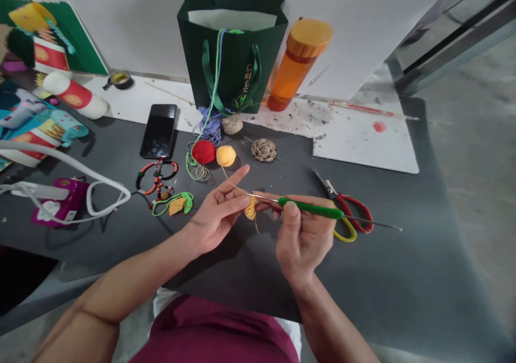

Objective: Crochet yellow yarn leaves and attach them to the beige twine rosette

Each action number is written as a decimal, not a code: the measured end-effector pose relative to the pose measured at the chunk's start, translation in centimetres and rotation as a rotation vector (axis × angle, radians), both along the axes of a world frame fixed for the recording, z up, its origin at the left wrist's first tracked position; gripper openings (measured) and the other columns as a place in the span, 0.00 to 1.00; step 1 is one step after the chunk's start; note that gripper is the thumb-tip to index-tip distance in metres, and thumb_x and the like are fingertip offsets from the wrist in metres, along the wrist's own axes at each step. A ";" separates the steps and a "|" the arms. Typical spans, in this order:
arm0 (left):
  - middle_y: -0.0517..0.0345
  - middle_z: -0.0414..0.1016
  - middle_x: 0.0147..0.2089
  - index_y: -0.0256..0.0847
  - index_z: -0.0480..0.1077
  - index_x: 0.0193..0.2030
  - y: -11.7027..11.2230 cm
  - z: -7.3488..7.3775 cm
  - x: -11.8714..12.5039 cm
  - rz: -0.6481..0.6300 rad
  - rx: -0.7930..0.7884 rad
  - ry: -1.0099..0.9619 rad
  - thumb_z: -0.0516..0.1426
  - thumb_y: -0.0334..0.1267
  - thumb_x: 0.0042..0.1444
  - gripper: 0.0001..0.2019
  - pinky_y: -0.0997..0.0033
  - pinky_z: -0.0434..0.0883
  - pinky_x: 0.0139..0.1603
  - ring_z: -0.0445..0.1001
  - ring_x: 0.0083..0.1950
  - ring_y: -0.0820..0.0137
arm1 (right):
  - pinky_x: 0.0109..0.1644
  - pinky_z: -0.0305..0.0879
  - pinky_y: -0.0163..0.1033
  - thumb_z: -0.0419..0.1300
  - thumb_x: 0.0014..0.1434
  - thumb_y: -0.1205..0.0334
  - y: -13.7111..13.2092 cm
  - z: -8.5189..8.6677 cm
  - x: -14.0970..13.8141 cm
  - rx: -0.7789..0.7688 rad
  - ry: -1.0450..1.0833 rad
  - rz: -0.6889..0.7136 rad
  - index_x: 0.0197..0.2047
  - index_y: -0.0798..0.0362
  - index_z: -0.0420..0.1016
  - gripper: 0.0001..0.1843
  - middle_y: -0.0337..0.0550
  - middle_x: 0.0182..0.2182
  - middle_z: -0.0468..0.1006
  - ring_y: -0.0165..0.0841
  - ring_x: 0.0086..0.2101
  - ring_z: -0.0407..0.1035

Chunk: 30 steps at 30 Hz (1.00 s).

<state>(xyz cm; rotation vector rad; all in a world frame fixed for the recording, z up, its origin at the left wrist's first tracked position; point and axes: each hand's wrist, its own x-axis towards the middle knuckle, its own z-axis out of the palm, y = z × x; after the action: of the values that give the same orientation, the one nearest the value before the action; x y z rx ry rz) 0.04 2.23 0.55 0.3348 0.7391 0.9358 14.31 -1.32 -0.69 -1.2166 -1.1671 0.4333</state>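
Note:
My right hand [303, 233] is closed round a crochet hook with a green handle [312, 208]; its metal tip points left into a small yellow crocheted piece [251, 208]. My left hand [220, 210] pinches that piece between thumb and fingers, with the index finger stretched up and a thin yellow yarn strand running over it. The strand leads back to a yellow yarn ball [226, 156] on the dark table [403, 277], beside a red yarn ball [203, 151].
Red and yellow-handled scissors [342, 207] lie just right of my hands. Behind stand a green paper bag [231, 48], an orange bottle [298, 64], a black phone [158, 130], a beige crocheted flower [264, 150]. Beaded bracelets [157, 177], a green-edged leaf piece [175, 204] and a purple device with white cables [60, 201] lie left.

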 end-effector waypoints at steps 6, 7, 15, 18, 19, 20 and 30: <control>0.63 0.79 0.33 0.45 0.80 0.55 0.1 0.4 0.0 -0.020 0.027 -0.014 0.73 0.33 0.47 0.26 0.72 0.69 0.44 0.75 0.35 0.75 | 0.26 0.70 0.37 0.56 0.71 0.58 0.8 -0.4 0.2 -0.116 0.336 0.194 0.42 0.46 0.67 0.04 0.37 0.28 0.80 0.31 0.23 0.76; 0.63 0.78 0.32 0.45 0.80 0.54 0.1 0.5 0.0 -0.022 0.040 -0.027 0.73 0.33 0.47 0.25 0.73 0.69 0.43 0.75 0.35 0.76 | 0.26 0.71 0.37 0.55 0.72 0.57 0.9 -0.5 0.1 -0.125 0.373 0.228 0.43 0.45 0.67 0.04 0.36 0.27 0.80 0.31 0.23 0.76; 0.65 0.75 0.31 0.49 0.81 0.54 -0.3 0.4 0.3 0.013 0.191 0.036 0.73 0.33 0.47 0.25 0.69 0.67 0.41 0.72 0.34 0.75 | 0.32 0.76 0.37 0.61 0.68 0.60 0.5 -0.4 -0.3 -0.147 0.356 0.296 0.42 0.48 0.73 0.03 0.38 0.32 0.85 0.31 0.28 0.79; 0.65 0.77 0.31 0.48 0.80 0.54 -0.3 0.2 0.3 0.050 0.189 0.061 0.73 0.34 0.46 0.26 0.70 0.68 0.43 0.73 0.35 0.76 | 0.34 0.77 0.39 0.61 0.67 0.65 0.4 0.0 -0.3 -0.036 0.187 0.265 0.43 0.48 0.75 0.03 0.40 0.35 0.87 0.32 0.30 0.81; 0.65 0.78 0.31 0.48 0.80 0.54 -0.3 0.2 0.3 0.064 0.172 0.065 0.74 0.33 0.45 0.27 0.71 0.68 0.44 0.73 0.35 0.76 | 0.35 0.78 0.40 0.61 0.66 0.68 0.4 0.0 -0.2 0.024 0.101 0.268 0.44 0.48 0.76 0.06 0.41 0.37 0.87 0.33 0.32 0.82; 0.66 0.78 0.31 0.48 0.80 0.55 -0.3 0.2 0.3 0.075 0.149 0.064 0.74 0.33 0.45 0.27 0.72 0.69 0.43 0.73 0.34 0.77 | 0.37 0.78 0.42 0.62 0.65 0.70 0.5 0.0 -0.2 0.094 0.005 0.278 0.45 0.47 0.77 0.09 0.43 0.39 0.88 0.35 0.35 0.82; 0.66 0.80 0.30 0.44 0.78 0.56 0.1 0.2 0.0 -0.023 0.015 -0.001 0.73 0.30 0.44 0.29 0.71 0.70 0.47 0.78 0.34 0.74 | 0.37 0.78 0.40 0.61 0.67 0.66 0.1 0.1 -0.2 -0.028 0.029 0.090 0.43 0.49 0.77 0.04 0.40 0.34 0.85 0.33 0.32 0.81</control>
<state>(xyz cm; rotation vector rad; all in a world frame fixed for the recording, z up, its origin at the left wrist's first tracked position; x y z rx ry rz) 0.09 2.29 0.75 0.3552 0.7266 0.9201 14.11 -1.24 -0.56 -1.1818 -1.1977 0.5346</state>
